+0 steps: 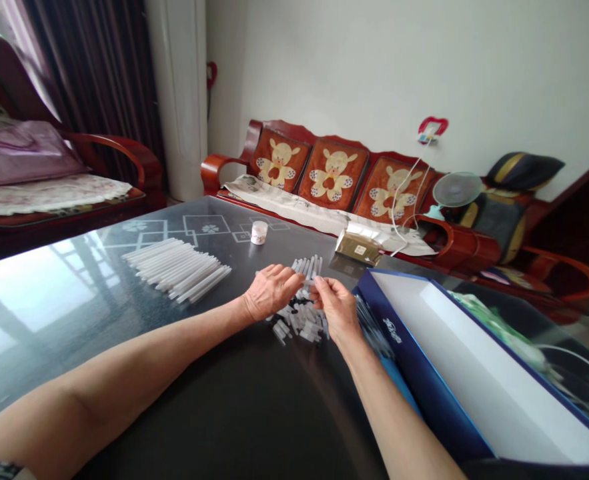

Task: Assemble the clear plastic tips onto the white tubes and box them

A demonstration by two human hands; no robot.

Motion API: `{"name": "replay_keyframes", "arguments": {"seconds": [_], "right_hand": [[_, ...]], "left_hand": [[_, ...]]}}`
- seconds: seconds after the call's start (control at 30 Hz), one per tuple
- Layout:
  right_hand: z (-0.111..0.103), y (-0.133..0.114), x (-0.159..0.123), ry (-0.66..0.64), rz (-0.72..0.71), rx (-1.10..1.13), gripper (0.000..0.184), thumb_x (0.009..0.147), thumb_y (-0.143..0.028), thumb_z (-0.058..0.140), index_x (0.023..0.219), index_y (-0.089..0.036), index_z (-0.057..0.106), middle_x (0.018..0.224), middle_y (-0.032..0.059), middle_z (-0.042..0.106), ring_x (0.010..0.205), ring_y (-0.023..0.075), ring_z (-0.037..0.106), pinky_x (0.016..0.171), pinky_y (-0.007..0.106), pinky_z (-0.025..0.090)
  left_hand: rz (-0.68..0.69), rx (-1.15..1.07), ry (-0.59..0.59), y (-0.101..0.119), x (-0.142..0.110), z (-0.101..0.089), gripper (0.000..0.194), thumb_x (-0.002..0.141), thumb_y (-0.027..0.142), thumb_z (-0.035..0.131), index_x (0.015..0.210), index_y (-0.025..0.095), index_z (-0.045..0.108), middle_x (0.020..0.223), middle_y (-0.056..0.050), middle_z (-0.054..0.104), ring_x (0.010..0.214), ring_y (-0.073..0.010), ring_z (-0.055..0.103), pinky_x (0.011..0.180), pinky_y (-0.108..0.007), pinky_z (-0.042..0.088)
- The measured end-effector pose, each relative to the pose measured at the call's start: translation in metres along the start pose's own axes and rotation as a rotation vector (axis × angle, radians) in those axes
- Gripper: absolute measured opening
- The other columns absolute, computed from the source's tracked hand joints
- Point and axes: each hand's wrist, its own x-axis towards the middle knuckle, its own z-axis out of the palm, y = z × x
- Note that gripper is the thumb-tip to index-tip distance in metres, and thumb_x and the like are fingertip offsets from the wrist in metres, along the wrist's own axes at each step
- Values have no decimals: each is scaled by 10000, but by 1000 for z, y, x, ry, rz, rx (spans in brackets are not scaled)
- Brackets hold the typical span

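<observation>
My left hand (274, 292) is above the table with its fingers curled together; what they grip, if anything, is hidden. Close beside it, my right hand (338, 308) pinches a small translucent piece between thumb and forefinger, too blurred to make out fully. Below and between both hands lies a loose pile of short translucent tube pieces (308, 321). Just behind the hands, several similar short tubes (308, 267) lie side by side. To the left, long white tubes (177, 270) are laid out in a slanting row.
A small white cup-like container (259, 233) stands farther back on the dark glossy table (214, 400). On the right is a long blue open box (424, 347) with a white inside. A tissue box (359, 245) sits at the far edge, before a wooden sofa (304, 143).
</observation>
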Motion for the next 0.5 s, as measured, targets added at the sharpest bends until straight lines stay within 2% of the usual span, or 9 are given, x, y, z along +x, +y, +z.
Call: {"name": "replay_keyframes", "arguments": {"seconds": [0.1,0.23,0.37,0.5], "right_hand": [[-2,2,0,-28,34,50,348,610,-446,776,753,-162,635,641,-8,681,571,116,618,474,185,456],[-7,3,1,-54,62,87,360,575,-416,805,741,-149,628,599,-15,663,551,106,610,521,200,490],[-11,0,2,-72,35,70,336,575,-382,812,731,-146,632,590,-13,658,566,111,622,543,205,505],[-14,-1,4,-85,9,58,328,573,-371,817,726,-142,639,585,-13,652,550,105,618,541,205,506]], "left_hand": [[-5,-75,-40,-3,-3,3,243,953,271,385,964,184,612,779,-33,586,718,-139,537,633,-239,411],[-56,-290,-101,-5,-6,11,270,957,310,387,974,167,615,766,-26,595,720,-122,573,631,-207,440],[-205,-536,-162,-3,-3,11,258,938,326,434,959,164,634,792,-26,640,707,-107,606,661,-195,452],[-430,-735,-296,0,8,1,212,874,319,515,874,168,664,664,9,637,607,-94,583,609,-186,432]]}}
